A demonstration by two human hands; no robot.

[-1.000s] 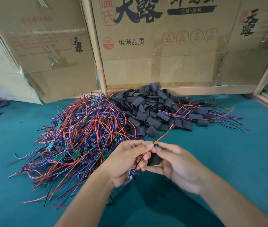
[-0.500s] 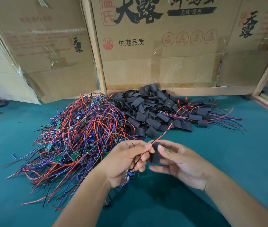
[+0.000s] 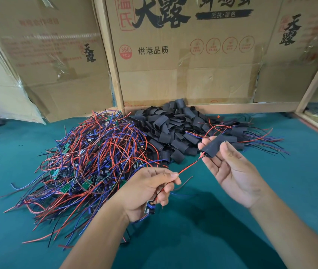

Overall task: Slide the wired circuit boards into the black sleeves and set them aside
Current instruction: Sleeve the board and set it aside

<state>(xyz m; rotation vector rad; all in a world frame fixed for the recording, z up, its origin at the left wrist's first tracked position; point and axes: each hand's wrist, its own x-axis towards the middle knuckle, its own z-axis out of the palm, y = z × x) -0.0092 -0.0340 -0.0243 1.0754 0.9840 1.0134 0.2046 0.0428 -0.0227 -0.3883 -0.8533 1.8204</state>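
A person's two bare hands work above a green counter. The left hand has its fingers curled around a red wire, pinching it between thumb and forefinger; a small circuit board hangs from the wire just below its fingers. The wire runs up and away from the left hand into the lower mouth of a black sleeve. The right hand, palm up with the other fingers loosely spread, pinches that sleeve between thumb and fingertips. Beyond the left hand lies a tangled pile of wired boards, red and blue. Beyond the right hand sits a heap of empty sleeves, with sleeved boards beside it. Cardboard boxes stand behind.
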